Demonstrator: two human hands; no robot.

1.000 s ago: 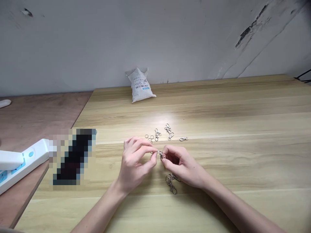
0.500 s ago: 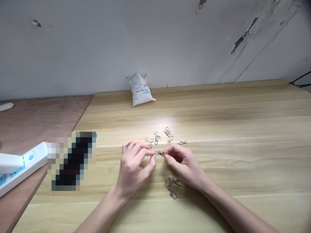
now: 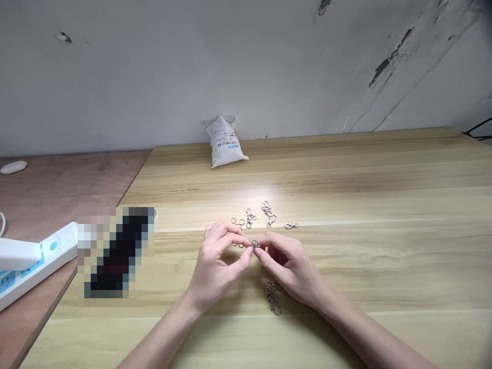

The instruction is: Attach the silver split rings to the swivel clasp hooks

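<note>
My left hand pinches a small metal key ring between thumb and forefinger, mostly covered by the fingertips. Opposite it, my right hand grips a silver lobster clasp, of which only the end shows. Ring and clasp meet between the fingertips; whether they are linked I cannot tell. Several loose key rings lie just beyond my left fingers, some partly hidden. Below my right hand rest lobster clasps with rings, partly covered by it. Farther back are more clasps, another group of clasps and a single clasp.
A white labelled plastic packet stands at the back of the wooden table, near the wall. To the left lie a blurred-out dark object and a white power strip. A white oval object sits on the brown surface.
My left hand has moved right, bringing the ring against the clasp, and the gap between my fingertips has narrowed. My right hand now covers more of the nearer clasps. The view has shifted slightly.
</note>
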